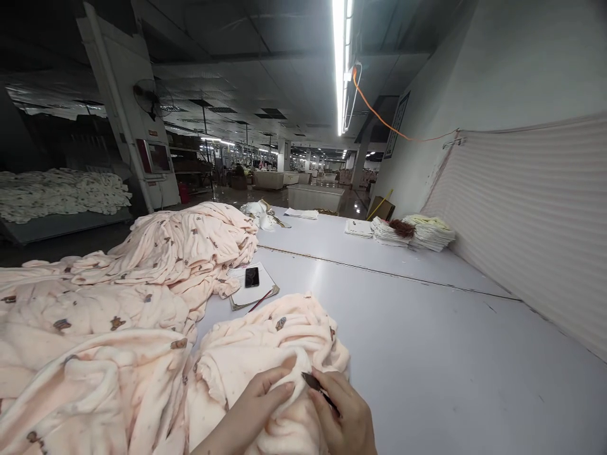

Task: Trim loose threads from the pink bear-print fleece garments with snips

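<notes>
A bunched pale pink fleece garment (270, 347) with small brown bear prints lies on the white table (427, 341) right in front of me. My left hand (258, 404) pinches a fold of its fabric near the bottom edge of the view. My right hand (344, 414) is closed around a small dark metal tool (313, 381), probably thread snips, whose tip touches the fabric beside my left fingers.
A big heap of the same pink fleece (118, 303) covers the table's left side. A black phone (251, 277) rests on a notepad (253, 287) with a red pen. Folded white stacks (417, 232) sit far right beside a striped fabric wall (535, 221).
</notes>
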Action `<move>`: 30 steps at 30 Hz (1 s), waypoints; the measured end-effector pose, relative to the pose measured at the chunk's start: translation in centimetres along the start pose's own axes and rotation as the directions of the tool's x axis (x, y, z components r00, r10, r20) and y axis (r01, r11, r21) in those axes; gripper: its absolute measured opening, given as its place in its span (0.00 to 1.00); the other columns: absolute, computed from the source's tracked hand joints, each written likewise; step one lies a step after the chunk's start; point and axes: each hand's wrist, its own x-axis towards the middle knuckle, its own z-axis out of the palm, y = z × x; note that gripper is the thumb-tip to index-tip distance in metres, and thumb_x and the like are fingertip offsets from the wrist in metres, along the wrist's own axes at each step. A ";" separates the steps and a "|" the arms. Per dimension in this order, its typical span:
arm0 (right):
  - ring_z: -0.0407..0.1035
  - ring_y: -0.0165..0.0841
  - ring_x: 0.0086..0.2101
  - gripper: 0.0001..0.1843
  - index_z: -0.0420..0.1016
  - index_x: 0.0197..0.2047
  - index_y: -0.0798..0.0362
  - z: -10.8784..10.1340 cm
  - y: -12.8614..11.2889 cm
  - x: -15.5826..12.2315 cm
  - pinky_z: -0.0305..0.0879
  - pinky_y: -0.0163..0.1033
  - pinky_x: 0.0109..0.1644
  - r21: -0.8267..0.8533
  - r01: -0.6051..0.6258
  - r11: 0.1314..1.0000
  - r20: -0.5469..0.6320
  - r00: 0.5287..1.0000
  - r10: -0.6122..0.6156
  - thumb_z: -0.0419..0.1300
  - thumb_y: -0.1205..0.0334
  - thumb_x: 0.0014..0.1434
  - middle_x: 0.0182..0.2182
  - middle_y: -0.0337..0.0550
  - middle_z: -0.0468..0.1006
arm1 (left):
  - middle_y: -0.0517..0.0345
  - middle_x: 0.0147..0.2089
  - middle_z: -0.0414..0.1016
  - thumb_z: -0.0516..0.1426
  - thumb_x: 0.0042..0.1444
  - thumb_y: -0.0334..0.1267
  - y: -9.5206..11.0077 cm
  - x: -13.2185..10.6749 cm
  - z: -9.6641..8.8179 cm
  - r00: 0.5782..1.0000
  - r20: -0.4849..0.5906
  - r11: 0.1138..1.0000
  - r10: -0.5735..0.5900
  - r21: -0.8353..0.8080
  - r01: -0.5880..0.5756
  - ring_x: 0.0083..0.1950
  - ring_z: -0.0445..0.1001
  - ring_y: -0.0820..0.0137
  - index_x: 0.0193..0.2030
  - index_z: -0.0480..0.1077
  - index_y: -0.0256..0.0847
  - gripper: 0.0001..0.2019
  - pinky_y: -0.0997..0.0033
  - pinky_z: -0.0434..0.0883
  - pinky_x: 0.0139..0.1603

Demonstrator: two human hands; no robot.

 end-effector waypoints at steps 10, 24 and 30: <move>0.65 0.29 0.27 0.10 0.72 0.29 0.53 1.8 -2.0 0.5 0.64 0.30 0.32 0.466 -0.543 0.699 -0.009 0.787 0.617 0.66 0.57 0.45 0.23 0.34 0.70 | 0.52 0.34 0.77 0.48 0.55 0.30 -3.4 -2.0 3.1 0.865 0.087 0.399 0.495 0.861 -0.315 0.36 0.74 0.61 0.43 0.73 0.41 0.14 0.58 0.69 0.41; 0.62 0.26 0.19 0.20 0.74 0.31 0.52 4.2 -2.3 -3.3 0.57 0.29 0.19 0.828 -0.528 0.190 0.295 0.698 0.653 0.70 0.47 0.41 0.21 0.36 0.71 | 0.60 0.49 0.79 0.56 0.54 0.46 1.3 -3.4 -3.1 0.991 0.091 0.762 0.103 0.633 -0.137 0.49 0.75 0.60 0.51 0.73 0.52 0.18 0.69 0.67 0.51; 0.61 0.26 0.19 0.21 0.72 0.31 0.51 6.1 -1.9 -6.0 0.59 0.30 0.22 0.729 -0.570 0.379 0.281 0.754 0.593 0.65 0.42 0.46 0.18 0.32 0.67 | 0.65 0.32 0.81 0.62 0.43 0.46 -2.3 -7.4 -0.4 0.994 0.102 0.866 -0.030 0.499 -0.025 0.32 0.76 0.63 0.34 0.77 0.51 0.10 0.74 0.66 0.34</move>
